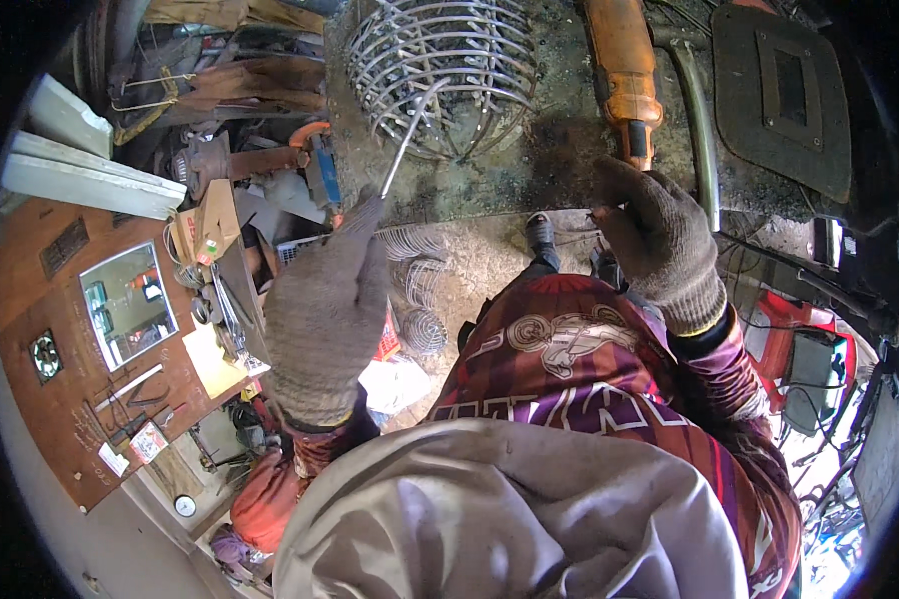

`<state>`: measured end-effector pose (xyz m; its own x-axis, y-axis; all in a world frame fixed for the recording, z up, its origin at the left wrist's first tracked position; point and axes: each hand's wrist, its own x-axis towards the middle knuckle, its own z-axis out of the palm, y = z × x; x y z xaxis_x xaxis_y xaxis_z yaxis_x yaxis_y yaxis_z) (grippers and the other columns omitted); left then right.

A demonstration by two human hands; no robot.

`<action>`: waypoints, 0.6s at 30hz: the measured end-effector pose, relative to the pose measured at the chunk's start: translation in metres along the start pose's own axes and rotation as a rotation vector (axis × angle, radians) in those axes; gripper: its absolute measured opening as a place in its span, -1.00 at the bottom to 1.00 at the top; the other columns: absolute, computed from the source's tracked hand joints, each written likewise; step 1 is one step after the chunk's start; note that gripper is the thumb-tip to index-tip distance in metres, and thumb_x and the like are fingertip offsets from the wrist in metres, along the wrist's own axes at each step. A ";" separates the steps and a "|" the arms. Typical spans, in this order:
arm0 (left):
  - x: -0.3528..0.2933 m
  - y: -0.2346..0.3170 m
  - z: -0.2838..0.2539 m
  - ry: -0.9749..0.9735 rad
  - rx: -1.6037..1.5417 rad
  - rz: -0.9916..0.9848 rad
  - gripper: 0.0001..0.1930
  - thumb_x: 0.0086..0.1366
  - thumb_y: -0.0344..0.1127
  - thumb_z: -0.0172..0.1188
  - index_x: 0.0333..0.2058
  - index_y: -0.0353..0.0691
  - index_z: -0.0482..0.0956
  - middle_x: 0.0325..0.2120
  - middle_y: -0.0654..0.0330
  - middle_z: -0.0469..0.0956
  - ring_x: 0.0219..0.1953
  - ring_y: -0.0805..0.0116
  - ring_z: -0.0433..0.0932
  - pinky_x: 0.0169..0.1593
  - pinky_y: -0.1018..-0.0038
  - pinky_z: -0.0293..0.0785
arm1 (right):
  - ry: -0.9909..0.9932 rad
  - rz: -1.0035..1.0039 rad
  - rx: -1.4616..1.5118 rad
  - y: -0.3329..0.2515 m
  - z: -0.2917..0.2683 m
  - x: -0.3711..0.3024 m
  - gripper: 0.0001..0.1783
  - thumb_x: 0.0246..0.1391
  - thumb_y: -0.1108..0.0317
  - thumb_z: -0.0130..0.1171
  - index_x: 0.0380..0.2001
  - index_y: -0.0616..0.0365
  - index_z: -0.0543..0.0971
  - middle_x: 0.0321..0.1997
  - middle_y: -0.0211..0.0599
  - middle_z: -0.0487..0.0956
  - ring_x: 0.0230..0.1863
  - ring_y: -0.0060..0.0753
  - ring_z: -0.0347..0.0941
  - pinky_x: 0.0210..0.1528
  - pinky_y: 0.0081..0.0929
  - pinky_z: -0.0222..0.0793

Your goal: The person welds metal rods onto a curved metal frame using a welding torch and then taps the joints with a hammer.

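Observation:
My left hand [325, 319], in a grey knit glove, grips the lower end of a bent steel rod [408, 135]. The rod's far end curves over a heap of bent metal rods [449, 60] on the worktable [559, 180]. Also gloved, my right hand [664, 235] is held at the table's near edge, just below the tail of an orange power tool [624, 65]. Its fingers are curled in toward the thumb; whatever they hold, if anything, is too small to make out.
A dark welding shield [784, 95] lies on the table's right, beside a curved metal bar [696, 135]. Coiled metal pieces [422, 290] rest on the floor below. At left stand a wooden board [70, 399] and a cluttered bench; a red machine [794, 339] is at right.

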<state>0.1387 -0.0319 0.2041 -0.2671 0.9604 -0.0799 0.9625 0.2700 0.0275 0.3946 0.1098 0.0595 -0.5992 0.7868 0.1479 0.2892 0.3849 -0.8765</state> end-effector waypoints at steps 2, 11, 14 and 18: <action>0.000 0.014 0.013 -0.022 -0.035 -0.026 -0.56 0.37 -0.28 0.22 0.21 -0.13 0.54 -0.45 -0.04 0.64 -0.45 0.01 0.66 -0.37 0.15 0.56 | 0.000 -0.032 -0.016 0.003 0.002 -0.001 -0.56 0.11 0.49 0.25 0.10 0.25 0.58 -0.30 -0.13 0.65 -0.32 -0.14 0.63 -0.23 -0.34 0.52; -0.009 0.015 0.080 0.021 0.034 0.029 -0.37 0.40 -0.23 0.17 0.39 -0.22 0.27 -0.60 0.02 0.52 -0.63 0.06 0.53 -0.53 0.17 0.46 | -0.072 0.041 -0.068 0.002 0.000 0.000 -0.54 0.12 0.44 0.29 0.12 0.22 0.58 -0.24 -0.07 0.67 -0.24 -0.04 0.66 -0.18 -0.27 0.54; -0.011 0.014 0.089 -0.013 -0.018 -0.050 -0.36 0.40 -0.24 0.17 0.40 -0.23 0.26 -0.57 0.00 0.54 -0.61 0.06 0.54 -0.53 0.17 0.44 | -0.056 -0.017 -0.141 0.002 0.001 0.004 -0.54 0.12 0.41 0.31 0.12 0.21 0.58 -0.24 -0.07 0.68 -0.24 -0.01 0.66 -0.18 -0.25 0.55; -0.015 0.008 0.096 -0.013 -0.199 -0.012 -0.34 0.39 -0.24 0.15 0.42 -0.24 0.22 -0.59 0.01 0.52 -0.60 0.06 0.55 -0.52 0.17 0.44 | -0.043 -0.132 -0.126 0.001 0.006 0.021 -0.53 0.11 0.36 0.34 0.11 0.21 0.59 -0.26 -0.08 0.68 -0.26 0.02 0.65 -0.20 -0.23 0.55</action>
<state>0.1550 -0.0503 0.1099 -0.2771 0.9562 -0.0940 0.9302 0.2914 0.2232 0.3779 0.1239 0.0593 -0.6690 0.7049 0.2355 0.2953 0.5430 -0.7861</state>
